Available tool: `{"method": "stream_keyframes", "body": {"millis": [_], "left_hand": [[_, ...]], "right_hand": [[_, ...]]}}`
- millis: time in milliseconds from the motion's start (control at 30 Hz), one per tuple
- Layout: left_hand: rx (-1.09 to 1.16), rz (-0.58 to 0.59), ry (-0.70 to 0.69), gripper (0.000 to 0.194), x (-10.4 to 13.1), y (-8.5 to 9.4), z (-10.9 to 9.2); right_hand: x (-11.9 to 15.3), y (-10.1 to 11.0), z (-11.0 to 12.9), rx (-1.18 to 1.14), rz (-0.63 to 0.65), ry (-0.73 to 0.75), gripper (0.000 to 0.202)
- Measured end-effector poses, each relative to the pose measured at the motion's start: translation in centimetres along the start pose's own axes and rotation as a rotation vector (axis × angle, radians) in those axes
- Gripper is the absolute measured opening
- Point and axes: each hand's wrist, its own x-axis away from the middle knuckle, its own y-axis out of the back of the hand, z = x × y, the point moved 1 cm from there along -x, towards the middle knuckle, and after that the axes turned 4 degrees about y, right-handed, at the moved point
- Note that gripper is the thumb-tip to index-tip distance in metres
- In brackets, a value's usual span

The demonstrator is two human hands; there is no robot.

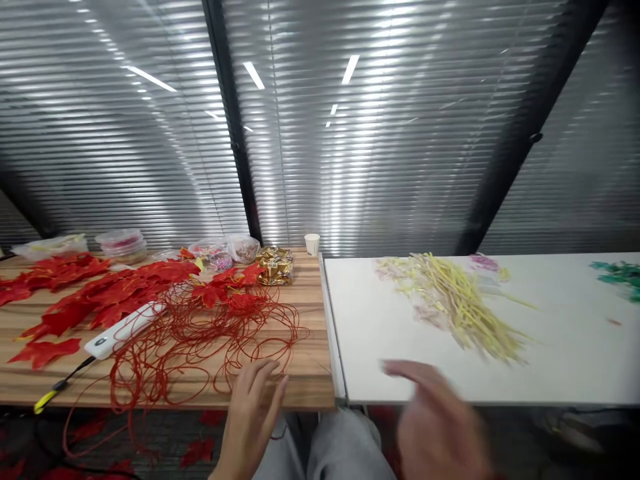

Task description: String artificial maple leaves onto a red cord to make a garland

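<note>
While our left hand (253,410) rests low in the centre of the frame, its fingers (267,380) lie spread and flat at the near edge of the wooden surface (300,383), holding nothing, their tips just beside the outer loops of the red wire tangle (200,347). Our right hand (435,420) hangs at lower right, blurred, open with fingers loosely together and empty, before the near edge of the white surface (375,320).

We judge the red wire light, thin and springy: loops would snag on one another and drag the whole mass if pulled from the middle, so a loose outer strand near the surface edge seems the best place to pinch. Some loops droop over the edge toward the floor.

Further left, a white power strip (117,333) lies among the wire, and red fabric leaves (90,300) spread toward the upper left; they look soft and nearly weightless. Behind them sit plastic tubs (123,245), a gold foil bundle (275,265) and a small paper cup (312,244). Across on the white surface lies a heap of yellow stems (460,300), probably light and easily scattered.
</note>
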Motion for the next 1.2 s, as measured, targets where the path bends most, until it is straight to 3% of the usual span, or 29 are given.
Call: {"method": "stream_keyframes", "body": {"millis": [133, 167, 333, 433, 533, 633, 733, 900, 1200], "left_hand": [[-0.13, 0.089, 0.051, 0.02, -0.3, -1.9, 1.6], [-0.135, 0.122, 0.059, 0.019, -0.2, -2.1, 1.7], [0.012, 0.225, 0.023, 0.021, 0.5, -2.7, 0.8], [0.117, 0.24, 0.073, 0.017, 1.0, -3.0, 0.2], [0.167, 0.211, 0.134, 0.025, 1.3, -3.0, 0.4], [0.165, 0.26, 0.137, 0.023, 1.7, -2.6, 0.7], [0.122, 0.269, 0.099, 0.02, 2.2, -2.0, 1.1], [0.031, 0.232, -0.022, 0.016, 3.4, -0.9, 1.5], [-0.064, 0.217, -0.187, 0.014, 4.8, 1.6, 1.8]], "right_hand": [[-1.2, -6.9, -4.3, -0.049, 0.37, -0.037, 0.027], [-1.1, -8.2, -5.0, -0.022, 0.407, -0.039, 0.03], [0.4, -11.2, -5.1, 0.085, 0.586, -0.036, 0.038], [0.8, -11.5, -4.4, 0.183, 0.621, -0.024, 0.028], [0.9, -11.5, -4.2, 0.206, 0.607, -0.017, 0.026], [1.1, -11.1, -4.4, 0.183, 0.615, 0.016, 0.016], [1.4, -10.6, -4.7, 0.151, 0.635, 0.081, 0.005], [2.3, -9.8, -4.8, 0.121, 0.619, 0.138, 0.008], [4.5, -8.7, -3.3, 0.142, 0.419, 0.178, 0.011]]}}
